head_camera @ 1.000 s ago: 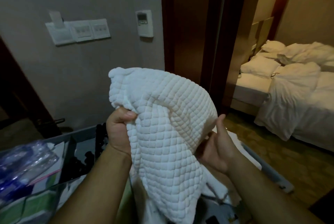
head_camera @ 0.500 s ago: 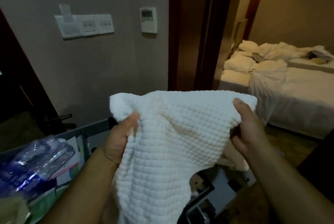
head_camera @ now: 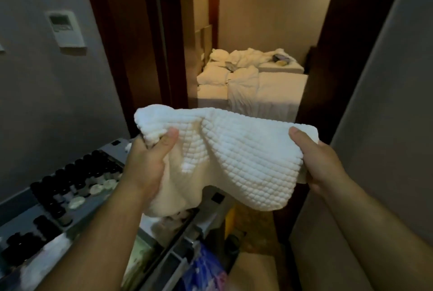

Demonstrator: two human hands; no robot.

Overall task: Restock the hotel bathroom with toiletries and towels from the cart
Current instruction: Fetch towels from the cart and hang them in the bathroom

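Observation:
A white waffle-textured towel hangs stretched between both hands at chest height, sagging in the middle. My left hand grips its bunched left corner. My right hand pinches the right edge with the thumb on top. Below and to the left stands the grey cart, its top tray holding rows of small dark-capped toiletry bottles and a few pale round soaps.
A dark wooden door frame opens ahead onto a bedroom with an unmade white bed. A grey wall stands close on the right. A thermostat panel is on the left wall. Blue plastic packs sit low in the cart.
My hands have spread the towel wider and lowered it. The view has swung right, bringing the bottle tray and the right wall into sight and moving the wall switches out.

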